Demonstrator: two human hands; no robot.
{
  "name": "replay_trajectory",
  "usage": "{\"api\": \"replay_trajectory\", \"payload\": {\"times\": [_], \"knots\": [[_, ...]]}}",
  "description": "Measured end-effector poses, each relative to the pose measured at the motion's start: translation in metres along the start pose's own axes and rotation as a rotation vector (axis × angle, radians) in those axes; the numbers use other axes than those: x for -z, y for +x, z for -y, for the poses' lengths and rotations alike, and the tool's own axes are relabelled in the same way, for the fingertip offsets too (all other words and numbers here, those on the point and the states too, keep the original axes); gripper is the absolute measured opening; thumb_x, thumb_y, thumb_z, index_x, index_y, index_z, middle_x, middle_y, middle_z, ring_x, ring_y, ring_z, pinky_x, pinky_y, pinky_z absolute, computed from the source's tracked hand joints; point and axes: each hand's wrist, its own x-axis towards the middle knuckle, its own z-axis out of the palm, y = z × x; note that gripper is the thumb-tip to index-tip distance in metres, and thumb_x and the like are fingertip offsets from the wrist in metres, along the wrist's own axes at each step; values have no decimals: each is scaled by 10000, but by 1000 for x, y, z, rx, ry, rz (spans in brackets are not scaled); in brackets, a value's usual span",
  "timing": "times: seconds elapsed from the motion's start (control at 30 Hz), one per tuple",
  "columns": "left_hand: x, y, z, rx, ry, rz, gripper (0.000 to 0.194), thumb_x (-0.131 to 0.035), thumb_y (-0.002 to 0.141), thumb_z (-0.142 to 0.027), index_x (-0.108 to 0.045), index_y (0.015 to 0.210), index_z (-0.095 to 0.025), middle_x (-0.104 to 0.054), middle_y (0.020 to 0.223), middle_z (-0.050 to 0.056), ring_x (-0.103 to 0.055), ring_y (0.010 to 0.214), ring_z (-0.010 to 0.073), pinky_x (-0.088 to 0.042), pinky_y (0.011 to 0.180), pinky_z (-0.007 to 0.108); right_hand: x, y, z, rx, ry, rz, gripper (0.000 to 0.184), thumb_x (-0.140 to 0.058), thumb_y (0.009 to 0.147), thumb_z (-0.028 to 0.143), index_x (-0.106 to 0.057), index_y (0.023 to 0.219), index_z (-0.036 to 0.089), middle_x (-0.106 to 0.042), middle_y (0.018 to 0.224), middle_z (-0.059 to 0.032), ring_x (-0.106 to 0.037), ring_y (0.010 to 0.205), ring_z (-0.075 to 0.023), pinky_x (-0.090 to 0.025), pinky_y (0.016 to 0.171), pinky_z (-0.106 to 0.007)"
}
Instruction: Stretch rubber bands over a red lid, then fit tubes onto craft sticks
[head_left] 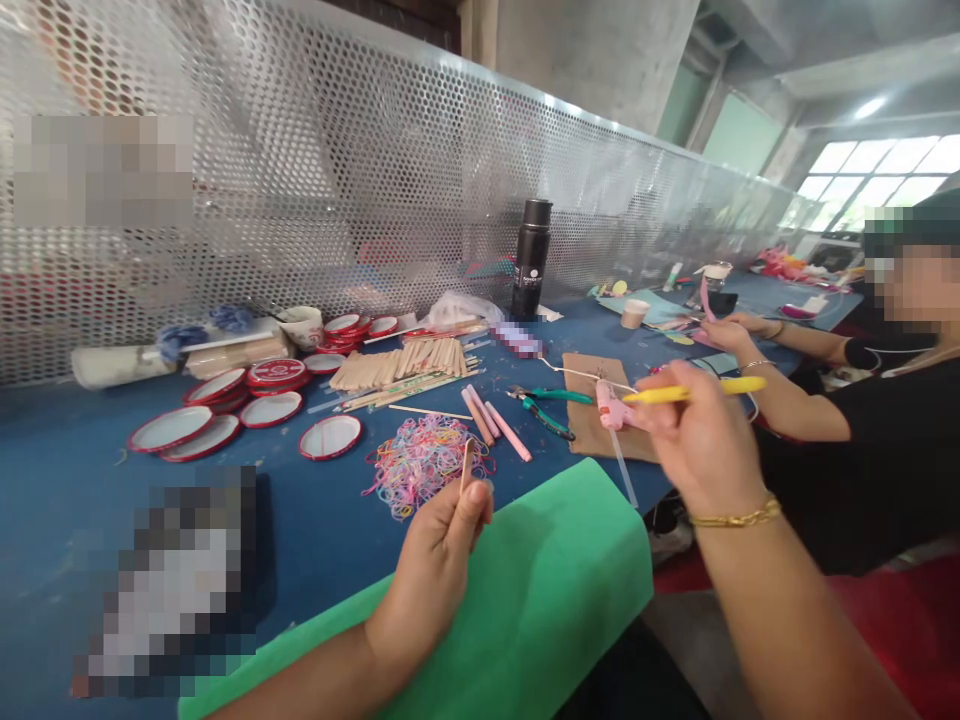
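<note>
My left hand (439,560) is closed in a pinch on a thin wooden stick (466,466), held upright above a green sheet (555,590). My right hand (694,440) is closed on a yellow pen-like tool (705,390) that points right, close to a pink glue gun (609,405) lying on a brown board (592,385). A heap of coloured rubber bands (424,460) lies just beyond my left hand.
On the blue table (322,520) lie wooden sticks (401,362), pink sticks (495,415), green pliers (547,405), red-rimmed lids (270,390) and a black bottle (531,258). A perforated metal screen (375,170) backs the table. Another person (862,400) works at the right.
</note>
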Motion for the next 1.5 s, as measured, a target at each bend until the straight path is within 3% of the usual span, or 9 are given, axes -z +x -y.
{"api": "replay_trajectory", "payload": {"times": [0.07, 0.13, 0.3, 0.53, 0.73, 0.93, 1.13, 1.3, 1.5], "knots": [[0, 1, 0, 17, -20, 15, 592, -490, 887, -750, -533, 635, -216, -342, 548, -55, -259, 520, 125, -228, 492, 261, 8, 6, 3, 50, 23, 21, 303, -488, 1032, 453, -694, 962, 242, -620, 633, 21, -594, 549, -133, -513, 529, -271], [0, 2, -1, 26, -17, 44, 610, -478, 889, -759, -566, 643, -208, -329, 530, -59, -257, 512, 124, -220, 490, 259, 1, -6, 4, 24, -32, 272, 237, -555, 1017, 403, -658, 1169, 254, -749, 915, -30, -681, 692, -141, -584, 658, -307], [0, 1, -3, 14, -96, 138, 563, -585, 869, -709, -620, 647, -192, -451, 592, -24, -385, 604, 146, -360, 584, 248, -42, -56, 1, 90, -88, 630, 263, -723, 891, 210, -632, 1133, 255, -715, 1109, -35, -701, 959, -171, -582, 894, -348], [1, -1, 1, 40, -223, 117, 487, -613, 875, -679, -666, 846, -196, -470, 656, -30, -377, 616, 140, -352, 566, 237, -56, -41, -9, 157, -33, 661, 169, -731, 890, 198, -616, 1003, 249, -706, 968, -7, -702, 869, -157, -594, 802, -309], [0, 2, 1, 81, -307, -32, 458, -621, 881, -661, -565, 831, -209, -376, 599, -84, -275, 519, 98, -258, 470, 209, -65, 12, -44, 167, -169, 391, 215, -728, 877, 256, -561, 1011, 241, -725, 940, -36, -729, 839, -188, -599, 796, -359], [2, 3, 2, 106, -307, 40, 482, -463, 963, -639, -580, 797, -202, -570, 686, -1, -511, 597, 152, -417, 551, 264, -82, 47, -69, 164, -462, 361, 278, -711, 813, 112, -547, 999, 237, -728, 1052, -59, -742, 875, -218, -581, 830, -410], [3, 1, -1, 10, -60, 34, 526, -391, 994, -609, -656, 821, -189, -525, 719, 8, -461, 694, 182, -371, 646, 299, -81, 1, -42, 145, -270, 475, 120, -681, 897, 218, -580, 956, 244, -726, 964, -27, -715, 933, -205, -553, 855, -376], [1, -1, -3, 14, -65, 70, 551, -427, 958, -675, -536, 686, -208, -428, 675, -22, -356, 636, 160, -305, 586, 291, -81, -38, -19, -267, 182, 743, 179, -696, 912, 352, -560, 918, 234, -584, 717, 55, -568, 609, -111, -478, 567, -241], [1, 2, -3, 48, -143, 200, 576, -491, 903, -732, -620, 777, -186, -419, 630, -47, -315, 562, 130, -261, 526, 271, -81, -37, -23, -464, 376, 755, 360, -825, 793, 360, -505, 880, 222, -581, 705, 81, -511, 485, -53, -420, 477, -193]]}}
